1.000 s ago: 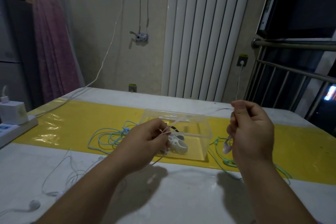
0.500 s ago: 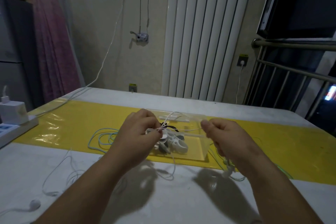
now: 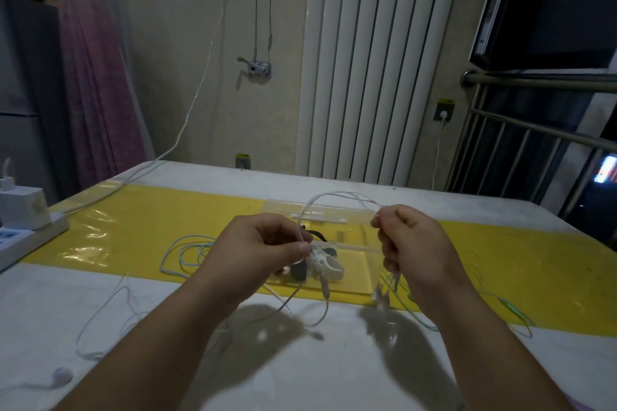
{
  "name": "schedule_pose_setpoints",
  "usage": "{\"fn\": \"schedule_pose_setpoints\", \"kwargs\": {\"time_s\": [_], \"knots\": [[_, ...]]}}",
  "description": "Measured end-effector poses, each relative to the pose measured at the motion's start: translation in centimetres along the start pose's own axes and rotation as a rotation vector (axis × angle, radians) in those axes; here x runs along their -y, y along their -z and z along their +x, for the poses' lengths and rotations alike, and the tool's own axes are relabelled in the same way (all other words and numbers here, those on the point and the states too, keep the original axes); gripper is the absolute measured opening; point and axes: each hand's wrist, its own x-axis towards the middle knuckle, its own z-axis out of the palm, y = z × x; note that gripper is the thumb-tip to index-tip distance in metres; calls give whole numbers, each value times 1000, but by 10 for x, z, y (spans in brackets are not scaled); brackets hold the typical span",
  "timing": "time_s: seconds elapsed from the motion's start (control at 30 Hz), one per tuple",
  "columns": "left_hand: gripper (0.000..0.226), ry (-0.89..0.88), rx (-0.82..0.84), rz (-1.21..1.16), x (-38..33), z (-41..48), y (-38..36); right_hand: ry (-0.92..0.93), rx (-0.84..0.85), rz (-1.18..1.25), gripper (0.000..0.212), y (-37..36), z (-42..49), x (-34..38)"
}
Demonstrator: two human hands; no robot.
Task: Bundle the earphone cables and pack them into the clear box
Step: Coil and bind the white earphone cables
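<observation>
White earphone cable (image 3: 337, 194) arcs between two bare hands held above a table, pinched at one end between the thumb and fingers of the left hand (image 3: 260, 250) and gripped at the other in the curled fingers of the right hand (image 3: 410, 243). Loose lengths of the same cable hang below both hands and trail onto the white table (image 3: 300, 364). The hands hover just in front of the clear box (image 3: 355, 255), which stands on a yellow mat (image 3: 133, 220) running across the tabletop. Inside the box lie a white bundle (image 3: 325, 264) and a black bundle (image 3: 298, 272), side by side. A blue cable (image 3: 180, 253) sprawls on the mat to the left of the box, a green cable (image 3: 500, 304) to the right, and a white earbud (image 3: 61, 375) rests near the table's front left edge. A power strip (image 3: 20, 237) sits at far left, and a white radiator (image 3: 367, 60) lines the wall behind.
</observation>
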Motion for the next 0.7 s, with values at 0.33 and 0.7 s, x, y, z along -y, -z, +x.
{"fn": "schedule_pose_setpoints", "kwargs": {"time_s": [0.33,0.7], "knots": [[8,-49,-86,-219,-1,0,-7,-61,203,28,35,-20,-8,-5],[13,-56,-158,-348,-1,4,-4,-100,371,-53,9,-28,-14,-3]]}}
